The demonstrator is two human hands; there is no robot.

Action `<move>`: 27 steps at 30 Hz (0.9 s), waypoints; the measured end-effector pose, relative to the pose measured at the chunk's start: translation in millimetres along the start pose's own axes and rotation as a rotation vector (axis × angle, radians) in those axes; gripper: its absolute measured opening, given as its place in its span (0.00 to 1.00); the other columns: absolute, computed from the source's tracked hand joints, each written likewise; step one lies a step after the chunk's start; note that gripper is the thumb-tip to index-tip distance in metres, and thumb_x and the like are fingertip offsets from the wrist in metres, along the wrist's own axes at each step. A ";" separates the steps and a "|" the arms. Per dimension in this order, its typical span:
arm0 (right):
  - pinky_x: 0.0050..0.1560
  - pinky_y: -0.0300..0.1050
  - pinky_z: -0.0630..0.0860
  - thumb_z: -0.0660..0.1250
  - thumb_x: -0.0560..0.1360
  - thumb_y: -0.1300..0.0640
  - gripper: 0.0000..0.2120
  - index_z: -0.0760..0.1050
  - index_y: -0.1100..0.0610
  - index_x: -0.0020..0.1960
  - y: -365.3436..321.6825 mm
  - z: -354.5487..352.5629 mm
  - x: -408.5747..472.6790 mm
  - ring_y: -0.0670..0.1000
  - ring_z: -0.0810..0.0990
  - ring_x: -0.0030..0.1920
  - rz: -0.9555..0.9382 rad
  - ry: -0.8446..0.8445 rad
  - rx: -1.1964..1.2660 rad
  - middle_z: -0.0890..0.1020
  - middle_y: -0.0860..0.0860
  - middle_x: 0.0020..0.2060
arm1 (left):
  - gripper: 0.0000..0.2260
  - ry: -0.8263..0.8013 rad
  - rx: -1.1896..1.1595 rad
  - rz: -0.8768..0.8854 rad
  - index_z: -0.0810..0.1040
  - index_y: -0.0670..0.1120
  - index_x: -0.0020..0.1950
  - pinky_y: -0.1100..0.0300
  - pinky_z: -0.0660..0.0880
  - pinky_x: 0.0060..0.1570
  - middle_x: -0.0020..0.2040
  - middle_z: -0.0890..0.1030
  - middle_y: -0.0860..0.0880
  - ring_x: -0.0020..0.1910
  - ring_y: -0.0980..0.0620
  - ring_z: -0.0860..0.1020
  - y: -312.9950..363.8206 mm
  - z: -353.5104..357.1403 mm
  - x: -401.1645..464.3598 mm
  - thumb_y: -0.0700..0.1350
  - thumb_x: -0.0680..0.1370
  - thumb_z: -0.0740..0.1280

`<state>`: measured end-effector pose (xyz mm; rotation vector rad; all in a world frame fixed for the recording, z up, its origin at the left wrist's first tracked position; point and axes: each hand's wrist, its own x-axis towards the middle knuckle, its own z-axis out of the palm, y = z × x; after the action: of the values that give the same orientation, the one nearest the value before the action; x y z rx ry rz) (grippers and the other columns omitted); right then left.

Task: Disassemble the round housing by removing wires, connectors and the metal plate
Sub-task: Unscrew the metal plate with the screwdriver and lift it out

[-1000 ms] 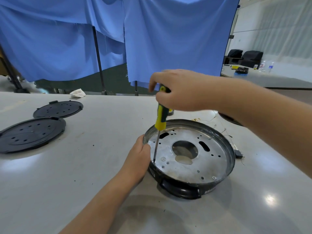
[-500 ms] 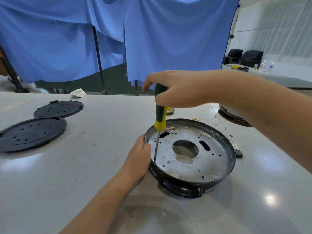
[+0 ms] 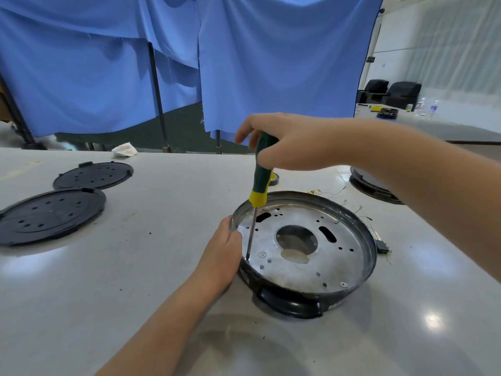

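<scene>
The round black housing (image 3: 292,302) sits on the white table, open side up, with a silver metal plate (image 3: 320,267) full of holes inside it. My left hand (image 3: 222,256) grips the housing's left rim, thumb over the edge. My right hand (image 3: 292,142) holds the top of a green and yellow screwdriver (image 3: 260,180) upright. Its tip rests at the plate's left edge, just left of a screw (image 3: 262,254). Thin loose wires (image 3: 360,213) and a small black connector (image 3: 382,246) lie on the table behind and right of the housing.
Two black perforated round covers (image 3: 48,215) (image 3: 93,175) lie at the left. Another round housing (image 3: 374,183) stands at the right behind my forearm. A roll of tape (image 3: 273,179) sits behind the screwdriver. Crumpled paper (image 3: 124,149) lies at the far edge, below blue curtains.
My right hand has turned on the screwdriver handle, fingers shifting round it; the handle now shows its green side. The tip stays at the plate's left edge. The left hand has not moved.
</scene>
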<state>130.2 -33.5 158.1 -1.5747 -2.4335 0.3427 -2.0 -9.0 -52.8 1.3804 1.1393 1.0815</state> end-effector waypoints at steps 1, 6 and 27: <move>0.38 0.39 0.68 0.60 0.76 0.52 0.15 0.69 0.46 0.63 1.5 4.3 1.5 0.45 0.75 0.44 -0.007 0.065 -0.099 0.73 0.45 0.53 | 0.19 0.003 0.067 0.037 0.75 0.54 0.62 0.41 0.69 0.65 0.62 0.78 0.48 0.64 0.44 0.74 1.6 -0.3 -1.1 0.45 0.73 0.57; 0.36 0.45 0.71 0.56 0.80 0.47 0.13 0.71 0.53 0.57 6.3 19.1 4.6 0.51 0.77 0.40 -0.128 0.356 -0.315 0.78 0.47 0.40 | 0.18 0.073 0.319 0.323 0.69 0.55 0.71 0.62 0.60 0.70 0.69 0.70 0.60 0.69 0.63 0.65 25.2 -21.0 -11.5 0.46 0.81 0.60; 0.56 0.41 0.69 0.64 0.76 0.42 0.29 0.60 0.45 0.74 3.0 62.9 2.3 0.50 0.68 0.48 -0.045 0.645 0.107 0.64 0.50 0.49 | 0.06 0.092 0.173 0.437 0.80 0.52 0.37 0.71 0.74 0.40 0.34 0.83 0.55 0.34 0.58 0.80 38.2 -6.9 -21.9 0.46 0.70 0.75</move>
<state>112.4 -34.8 97.6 -1.3178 -1.9112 -0.0463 -8.7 -31.7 -15.0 1.7862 1.0399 1.3898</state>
